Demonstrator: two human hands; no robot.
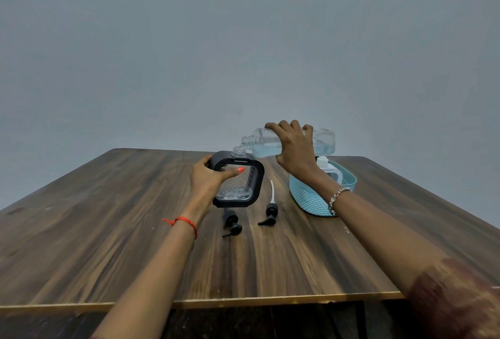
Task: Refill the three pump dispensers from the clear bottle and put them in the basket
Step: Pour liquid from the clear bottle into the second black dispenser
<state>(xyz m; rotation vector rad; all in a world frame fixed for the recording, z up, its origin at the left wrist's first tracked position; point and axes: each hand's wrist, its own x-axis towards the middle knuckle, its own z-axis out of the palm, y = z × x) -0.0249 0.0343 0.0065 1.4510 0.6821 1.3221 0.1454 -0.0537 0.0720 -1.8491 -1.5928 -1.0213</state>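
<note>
While left hand (209, 177) steadies dispenser (238, 183), right hand (293, 146) tips clear bottle (322, 141).

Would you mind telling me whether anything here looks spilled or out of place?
No spill shows. Two black pump heads lie loose on the table, which fits refilling. A white dispenser already sits in the basket.

The table (108, 230) is dark brown wood with streaky grain. The dispenser (238, 181) has a black frame around clear, bumpy-textured glass. The basket (308, 200) is pale blue with a ribbed weave. A red thread (184, 221) circles one wrist; the thumbnail (240, 169) is coral-orange.
</note>
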